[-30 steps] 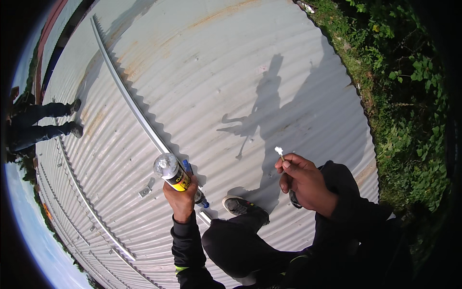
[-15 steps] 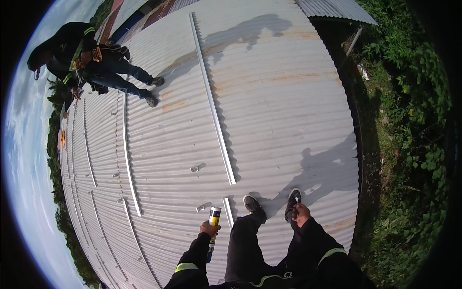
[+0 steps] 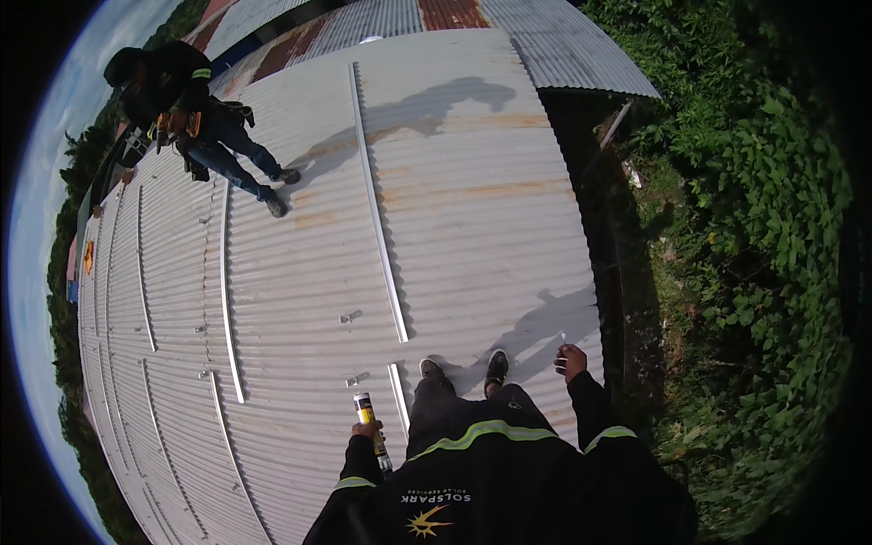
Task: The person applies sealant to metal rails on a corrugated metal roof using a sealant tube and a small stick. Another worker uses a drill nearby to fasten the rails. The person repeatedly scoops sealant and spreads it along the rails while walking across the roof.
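Note:
My left hand (image 3: 368, 429) is wrapped round a sealant cartridge (image 3: 364, 408), white, yellow and black, held nearly upright beside my left leg. Below the fist its lower end is dark. Out to the right, near the roof's edge, my right hand (image 3: 570, 362) pinches a small white piece (image 3: 563, 337) at its fingertips; it is too small to name. Under me lies the pale corrugated metal roof (image 3: 481, 236). A short length of metal rail (image 3: 398, 400) ends close to my left shoe (image 3: 433, 371).
A long metal rail (image 3: 377, 209) runs away ahead, with another rail (image 3: 227, 300) to its left. Small metal brackets (image 3: 350, 317) sit between them. A co-worker (image 3: 182, 109) wearing a tool belt stands far left. The roof edge (image 3: 589, 245) drops to green plants (image 3: 754, 272) at right.
My right hand has swung outward to the right with the small white piece. The view has shifted, showing more of my torso. The co-worker's arms have drawn in toward the waist.

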Demonstrator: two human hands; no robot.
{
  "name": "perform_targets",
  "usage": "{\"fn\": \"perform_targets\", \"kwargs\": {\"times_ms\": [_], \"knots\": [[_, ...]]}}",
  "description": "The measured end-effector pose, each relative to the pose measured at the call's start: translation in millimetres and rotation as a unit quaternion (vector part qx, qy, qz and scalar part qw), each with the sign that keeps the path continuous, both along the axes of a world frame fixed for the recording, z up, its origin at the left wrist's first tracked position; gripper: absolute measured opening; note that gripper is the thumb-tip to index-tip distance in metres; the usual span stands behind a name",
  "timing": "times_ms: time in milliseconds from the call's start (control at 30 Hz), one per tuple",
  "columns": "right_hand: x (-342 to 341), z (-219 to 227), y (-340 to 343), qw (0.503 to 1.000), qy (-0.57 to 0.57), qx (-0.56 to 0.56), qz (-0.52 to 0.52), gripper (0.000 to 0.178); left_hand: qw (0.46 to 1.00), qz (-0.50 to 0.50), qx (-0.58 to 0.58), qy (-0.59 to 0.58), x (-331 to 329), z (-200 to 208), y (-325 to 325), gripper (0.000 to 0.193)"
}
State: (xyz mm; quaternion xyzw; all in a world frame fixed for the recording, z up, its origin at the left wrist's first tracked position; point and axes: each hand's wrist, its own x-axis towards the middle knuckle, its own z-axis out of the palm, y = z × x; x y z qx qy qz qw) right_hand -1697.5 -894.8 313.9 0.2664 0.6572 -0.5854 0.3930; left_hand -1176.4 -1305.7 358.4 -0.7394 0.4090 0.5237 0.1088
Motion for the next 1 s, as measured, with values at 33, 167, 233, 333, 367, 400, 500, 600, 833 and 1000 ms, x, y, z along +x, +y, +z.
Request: {"fn": "perform_targets", "kwargs": {"times_ms": [33, 167, 233, 333, 367, 400, 500, 600, 833, 1000], "knots": [[-3, 3, 4, 1.000, 0.003, 0.002, -0.001, 0.015, 0.999, 0.013, -0.029, 0.034, -21, -3, -4, 0.029], [-9, -7, 27, 1.000, 0.000, 0.026, 0.002, 0.017, 0.986, 0.026, -0.126, 0.103, -104, -13, -23, 0.028], [-11, -21, 40, 0.998, -0.012, 0.053, 0.007, 0.017, 0.981, -0.003, -0.168, 0.092, -139, -16, -34, 0.025], [-11, -38, 57, 0.996, -0.053, 0.070, 0.034, 0.018, 0.979, -0.001, -0.180, 0.095, -167, -15, -40, 0.028], [-13, -42, 61, 0.992, -0.071, 0.101, 0.041, 0.018, 0.976, 0.006, -0.191, 0.107, -171, -16, -40, 0.028], [-14, -45, 61, 0.989, -0.076, 0.117, 0.057, 0.017, 0.980, 0.006, -0.180, 0.089, -175, -17, -40, 0.028], [-25, -49, 51, 0.985, -0.097, 0.126, 0.070, 0.017, 0.988, 0.008, -0.152, 0.041, -180, -28, -39, 0.030], [-48, -45, 22, 0.983, -0.101, 0.110, 0.103, 0.017, 0.997, 0.035, -0.071, -0.011, -177, -42, -35, 0.032], [-165, -26, -100, 0.987, -0.076, 0.112, 0.087, 0.015, 0.995, -0.001, 0.019, -0.094, -219, -76, -74, 0.037], [-290, 10, -223, 0.982, -0.061, 0.134, 0.119, 0.012, 0.999, 0.034, -0.018, -0.016, -316, -67, -173, 0.035]]}}
